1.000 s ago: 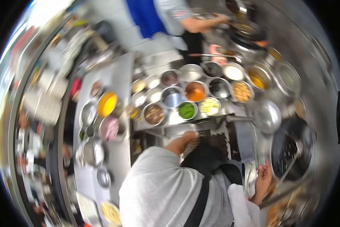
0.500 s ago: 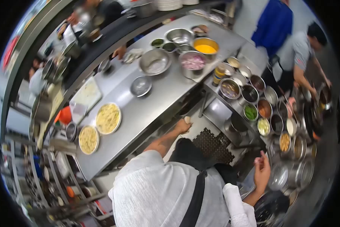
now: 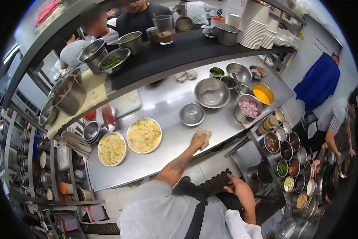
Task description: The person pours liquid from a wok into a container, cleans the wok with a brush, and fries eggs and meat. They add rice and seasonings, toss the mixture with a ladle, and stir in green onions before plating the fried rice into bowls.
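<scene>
My left hand is closed on a beige cloth, which lies against the steel table near its front edge. Beyond the cloth sits a small metal bowl, with a larger metal bowl behind it. Off to the left stand two round white-rimmed containers of yellowish chopped food, one larger and one smaller. In front of my body, my right hand hangs in the air past the table edge, fingers apart and holding nothing.
A co-worker's hand reaches under the shelf on the left. Pots of pink chopped food and yellow liquid stand at the table's right end. Several ingredient pots flank a person at right.
My left hand has brought the cloth from beyond the table edge onto the tabletop. My right hand has shifted left. The head view has turned, and more of the shelf shows.
</scene>
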`<state>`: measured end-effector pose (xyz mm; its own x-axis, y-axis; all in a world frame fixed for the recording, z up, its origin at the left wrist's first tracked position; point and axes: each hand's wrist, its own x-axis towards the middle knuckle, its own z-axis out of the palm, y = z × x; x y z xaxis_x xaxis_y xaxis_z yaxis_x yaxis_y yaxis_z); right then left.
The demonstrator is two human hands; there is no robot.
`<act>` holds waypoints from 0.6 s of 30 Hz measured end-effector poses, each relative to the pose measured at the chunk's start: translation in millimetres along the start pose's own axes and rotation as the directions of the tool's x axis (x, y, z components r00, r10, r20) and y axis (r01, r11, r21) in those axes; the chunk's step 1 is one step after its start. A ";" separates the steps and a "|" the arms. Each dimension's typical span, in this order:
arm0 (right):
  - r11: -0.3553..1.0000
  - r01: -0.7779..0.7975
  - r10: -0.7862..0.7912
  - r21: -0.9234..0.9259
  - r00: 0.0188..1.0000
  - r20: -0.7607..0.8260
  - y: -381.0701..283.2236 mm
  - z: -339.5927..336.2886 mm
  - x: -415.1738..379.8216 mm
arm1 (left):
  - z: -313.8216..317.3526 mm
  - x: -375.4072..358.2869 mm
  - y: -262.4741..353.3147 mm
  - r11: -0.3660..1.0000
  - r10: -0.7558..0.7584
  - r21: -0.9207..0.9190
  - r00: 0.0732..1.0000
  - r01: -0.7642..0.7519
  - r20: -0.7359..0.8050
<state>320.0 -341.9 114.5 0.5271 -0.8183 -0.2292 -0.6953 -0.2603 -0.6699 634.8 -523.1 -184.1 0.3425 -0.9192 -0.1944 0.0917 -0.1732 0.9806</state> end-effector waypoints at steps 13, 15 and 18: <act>0.995 0.027 -0.005 -0.092 0.974 0.228 -110.7 67.8 59.2 | -11.8 -39.9 46.3 0.992 0.067 0.089 0.960 -0.094 0.272; 0.995 0.014 0.006 -0.096 0.979 0.206 -115.3 69.6 59.8 | -10.0 -45.6 51.0 0.967 0.108 0.198 0.962 -0.160 0.252; 0.994 0.032 -0.012 -0.103 0.982 0.188 -109.6 78.2 58.9 | -8.3 -57.3 71.5 0.899 0.187 0.358 0.960 -0.252 0.208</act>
<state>465.4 -321.6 119.2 0.6181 -0.7042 -0.3494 -0.7244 -0.3377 -0.6010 629.5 -479.9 -103.1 0.1513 -0.9885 0.0014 -0.3382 -0.0504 0.9397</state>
